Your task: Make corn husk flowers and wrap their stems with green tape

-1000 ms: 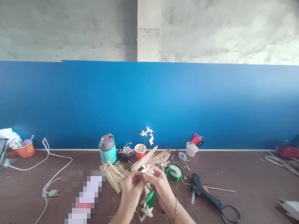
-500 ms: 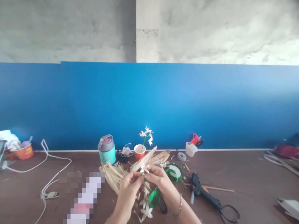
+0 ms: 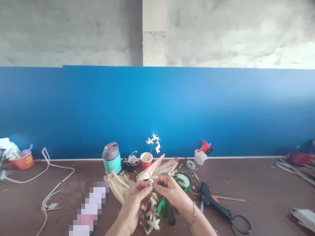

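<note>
My left hand (image 3: pixel 134 205) and my right hand (image 3: pixel 173 193) meet over the brown table, both pinched on the top of a stem of small cream husk flowers (image 3: pixel 152 216) that hangs down between them. A roll of green tape (image 3: pixel 164 208) dangles from the stem under my right hand. A silver bracelet sits on my right wrist. Just beyond my fingers lies a heap of dried corn husks (image 3: pixel 123 183).
A finished flower sprig stands in a red cup (image 3: pixel 146 160) near a teal flask (image 3: pixel 112 157). A larger green tape roll (image 3: pixel 183 180), a black glue gun (image 3: pixel 214 203) with its cord, a white cup of tools (image 3: pixel 200 156) and a white cable (image 3: pixel 51 183) lie about.
My hands have drawn slightly lower and closer together on the stem. The green tape roll has swung out from beneath my right hand and hangs more open.
</note>
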`<state>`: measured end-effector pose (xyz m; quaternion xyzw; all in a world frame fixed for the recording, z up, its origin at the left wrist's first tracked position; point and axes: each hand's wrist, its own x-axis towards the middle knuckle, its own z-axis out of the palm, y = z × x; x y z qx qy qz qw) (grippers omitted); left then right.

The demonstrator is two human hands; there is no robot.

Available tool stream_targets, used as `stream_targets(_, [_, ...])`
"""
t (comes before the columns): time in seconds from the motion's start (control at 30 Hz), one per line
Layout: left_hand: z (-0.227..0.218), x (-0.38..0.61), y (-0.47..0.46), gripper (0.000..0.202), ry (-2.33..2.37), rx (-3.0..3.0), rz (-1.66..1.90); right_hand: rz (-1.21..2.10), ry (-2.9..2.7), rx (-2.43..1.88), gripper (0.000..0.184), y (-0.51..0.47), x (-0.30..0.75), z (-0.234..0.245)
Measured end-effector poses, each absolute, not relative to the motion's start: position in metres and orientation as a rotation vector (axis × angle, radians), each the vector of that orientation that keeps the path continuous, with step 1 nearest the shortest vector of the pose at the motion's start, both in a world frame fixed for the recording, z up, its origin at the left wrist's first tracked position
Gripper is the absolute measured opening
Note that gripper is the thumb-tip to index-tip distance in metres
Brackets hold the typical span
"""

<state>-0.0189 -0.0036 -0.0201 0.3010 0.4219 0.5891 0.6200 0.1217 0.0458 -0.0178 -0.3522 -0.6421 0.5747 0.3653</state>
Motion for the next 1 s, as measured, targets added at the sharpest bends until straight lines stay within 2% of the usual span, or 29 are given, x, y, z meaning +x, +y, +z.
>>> stream_targets(0.17, [-0.023, -0.019, -0.003, 0.022, 0.959, 0.657, 1.346, 1.614, -1.592, -0.867, 0.036, 0.047, 0.123, -0.016])
stream_targets(0.4, [-0.022, -0.020, -0.004, 0.024, 0.993, 0.733, 1.341, 1.600, -1.433, -0.870, 0.028, 0.042, 0.122, -0.010])
stream_targets(0.67, [-0.022, -0.021, -0.005, 0.023, 0.810, 0.653, 1.219, 1.845, -1.184, -0.634, 0.016, 0.039, 0.114, -0.016])
stream_targets(0.83, [-0.024, -0.025, -0.004, 0.028, 0.624, 0.543, 1.048, 1.866, -1.222, -0.579, 0.020, 0.037, 0.116, -0.012])
stream_targets(1.0, [-0.021, -0.024, -0.007, 0.029, 0.573, 0.544, 1.044, 1.849, -1.215, -0.637, 0.026, 0.033, 0.114, -0.010])
